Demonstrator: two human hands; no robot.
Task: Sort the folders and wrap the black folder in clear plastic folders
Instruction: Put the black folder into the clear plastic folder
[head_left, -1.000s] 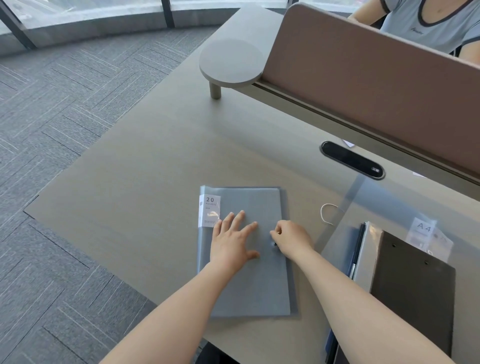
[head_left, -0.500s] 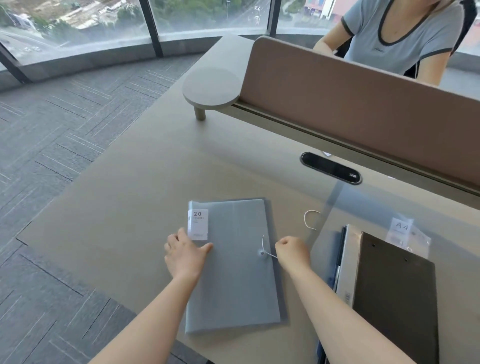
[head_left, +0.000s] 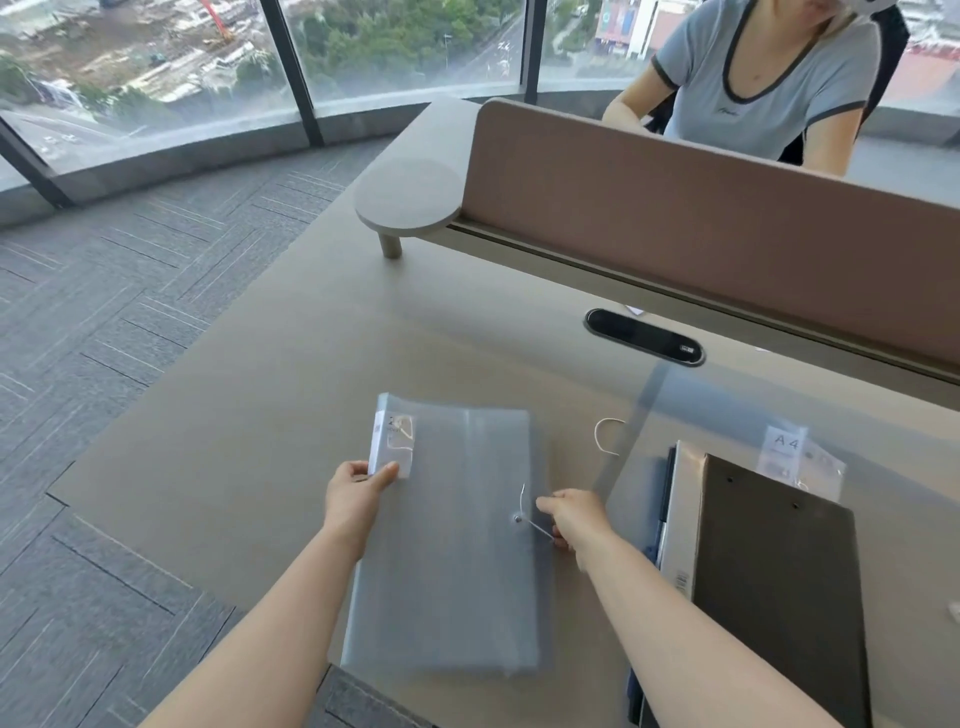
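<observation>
A grey translucent folder (head_left: 457, 571) lies in front of me on the desk, with a white label at its upper left corner. My left hand (head_left: 358, 493) pinches the folder's left edge just below that label. My right hand (head_left: 574, 517) is closed on the white string (head_left: 535, 527) that runs from the round button on the folder's cover. At the right a black folder (head_left: 779, 587) lies on a stack beneath a large clear plastic folder (head_left: 675, 415) with an "A4" label (head_left: 787, 447).
The desk (head_left: 249, 441) ends at its left and near edges, with carpet beyond. A brown divider panel (head_left: 701, 234) and a black cable slot (head_left: 644, 338) lie behind. A small round shelf (head_left: 408, 195) juts out at the divider's left end. A person sits beyond the divider.
My left hand slid off the folder's cover to its left edge and gripped it. My right hand drew the string out from the button. The camera tilted up.
</observation>
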